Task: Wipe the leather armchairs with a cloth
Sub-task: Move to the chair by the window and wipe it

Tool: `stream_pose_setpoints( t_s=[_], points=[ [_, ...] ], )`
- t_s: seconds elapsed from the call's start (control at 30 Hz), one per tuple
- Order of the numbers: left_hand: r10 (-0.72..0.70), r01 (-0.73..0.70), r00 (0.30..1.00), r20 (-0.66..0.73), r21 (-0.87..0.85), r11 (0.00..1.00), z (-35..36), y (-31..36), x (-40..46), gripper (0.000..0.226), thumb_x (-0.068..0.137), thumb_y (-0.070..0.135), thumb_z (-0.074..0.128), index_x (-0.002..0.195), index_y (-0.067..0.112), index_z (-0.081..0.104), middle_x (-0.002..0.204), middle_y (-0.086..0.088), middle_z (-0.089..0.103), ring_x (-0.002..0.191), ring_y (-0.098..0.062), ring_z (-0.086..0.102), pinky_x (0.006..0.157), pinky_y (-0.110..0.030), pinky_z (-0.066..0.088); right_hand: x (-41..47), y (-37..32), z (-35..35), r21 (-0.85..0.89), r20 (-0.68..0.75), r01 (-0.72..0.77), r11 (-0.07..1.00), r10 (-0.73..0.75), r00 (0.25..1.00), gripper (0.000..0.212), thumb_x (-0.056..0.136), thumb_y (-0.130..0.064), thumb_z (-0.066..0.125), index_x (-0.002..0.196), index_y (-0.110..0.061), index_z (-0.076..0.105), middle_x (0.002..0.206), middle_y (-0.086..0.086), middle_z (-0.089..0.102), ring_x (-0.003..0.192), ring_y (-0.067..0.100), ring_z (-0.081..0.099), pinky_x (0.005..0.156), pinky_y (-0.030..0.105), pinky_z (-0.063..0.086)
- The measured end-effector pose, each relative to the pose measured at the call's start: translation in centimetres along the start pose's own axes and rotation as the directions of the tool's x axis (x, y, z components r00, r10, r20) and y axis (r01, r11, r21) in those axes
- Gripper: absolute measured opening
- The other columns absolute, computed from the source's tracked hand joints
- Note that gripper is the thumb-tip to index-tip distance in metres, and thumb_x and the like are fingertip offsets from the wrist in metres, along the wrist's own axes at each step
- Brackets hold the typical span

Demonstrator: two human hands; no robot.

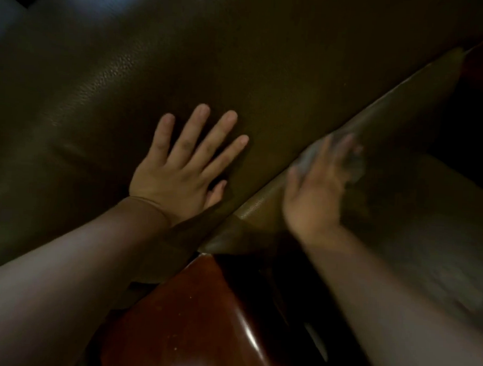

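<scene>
— Head view: where was the left hand?
— It lay flat on the brown leather armchair, fingers spread and straight.
— And the cloth?
— A pale grey cloth sat under the blurred right hand, against the leather panel beside the seam. Whether that grip pinched or merely pressed it could not be told.
— Foreground?
— A glossy wooden armrest.
</scene>
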State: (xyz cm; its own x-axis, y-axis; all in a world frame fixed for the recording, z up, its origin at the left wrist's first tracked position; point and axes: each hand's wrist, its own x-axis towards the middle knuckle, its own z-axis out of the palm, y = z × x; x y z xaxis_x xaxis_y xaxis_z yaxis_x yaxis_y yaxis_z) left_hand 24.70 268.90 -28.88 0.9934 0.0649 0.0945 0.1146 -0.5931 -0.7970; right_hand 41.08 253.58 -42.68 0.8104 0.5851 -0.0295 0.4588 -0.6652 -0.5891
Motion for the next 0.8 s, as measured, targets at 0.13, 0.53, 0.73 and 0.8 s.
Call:
stream_pose_setpoints(
  t_s=[0.13, 0.53, 0.73, 0.8],
  points=[
    [-0.005, 0.005, 1.0, -0.022, -0.004, 1.0, 0.3, -0.1, -0.3, 0.08, 0.102, 0.062, 0.036, 0.169, 0.022, 0.018, 0.176, -0.015, 0.008, 0.161, -0.042, -0.009, 0.127, -0.06, -0.011, -9.8, -2.8, 4.1, -0.003, 0.167, 0.343, 0.939, -0.338, 0.926, 0.091, 0.101, -0.05, 0.043, 0.163, -0.001, -0.001, 0.169, 0.024, -0.017, 0.156, 0.047, -0.01, 0.127, 0.059, 0.008],
    [-0.011, 0.014, 0.999, -0.044, 0.068, 0.998, 1.3, 0.0, 0.3, 0.08, 0.101, 0.065, 0.036, 0.168, 0.024, 0.022, 0.176, -0.015, 0.008, 0.161, -0.04, -0.007, 0.128, -0.059, -0.006, -3.1, 0.2, 0.5, 0.002, 0.199, 0.259, 0.966, -0.254, 0.946, 0.082, 0.105, -0.05, 0.026, 0.162, -0.004, -0.012, 0.169, 0.021, -0.023, 0.156, 0.043, -0.016, 0.128, 0.053, 0.009],
    [-0.219, 0.245, 0.967, 0.132, -0.241, 0.939, -3.3, 3.3, 2.2, 0.082, 0.091, 0.057, 0.053, 0.164, 0.025, 0.033, 0.175, -0.011, 0.013, 0.162, -0.036, -0.009, 0.124, -0.061, -0.017, 9.5, 5.6, -5.7, -0.098, 0.039, 0.05, 0.994, -0.047, 0.998, 0.077, 0.107, -0.041, 0.035, 0.162, 0.002, 0.003, 0.17, 0.028, -0.003, 0.155, 0.051, 0.003, 0.123, 0.064, 0.023],
    [-0.168, 0.211, 0.973, 0.16, -0.317, 0.925, -4.0, 6.1, 6.5, 0.09, 0.09, 0.057, 0.057, 0.166, 0.02, 0.028, 0.176, -0.009, 0.009, 0.162, -0.034, -0.002, 0.124, -0.056, -0.02, 13.5, 6.3, -7.7, 0.075, -0.013, -0.209, 0.975, 0.211, 0.977, 0.078, 0.108, -0.046, 0.032, 0.164, -0.006, -0.004, 0.171, 0.02, -0.01, 0.157, 0.047, 0.005, 0.125, 0.06, 0.02]
  ],
)
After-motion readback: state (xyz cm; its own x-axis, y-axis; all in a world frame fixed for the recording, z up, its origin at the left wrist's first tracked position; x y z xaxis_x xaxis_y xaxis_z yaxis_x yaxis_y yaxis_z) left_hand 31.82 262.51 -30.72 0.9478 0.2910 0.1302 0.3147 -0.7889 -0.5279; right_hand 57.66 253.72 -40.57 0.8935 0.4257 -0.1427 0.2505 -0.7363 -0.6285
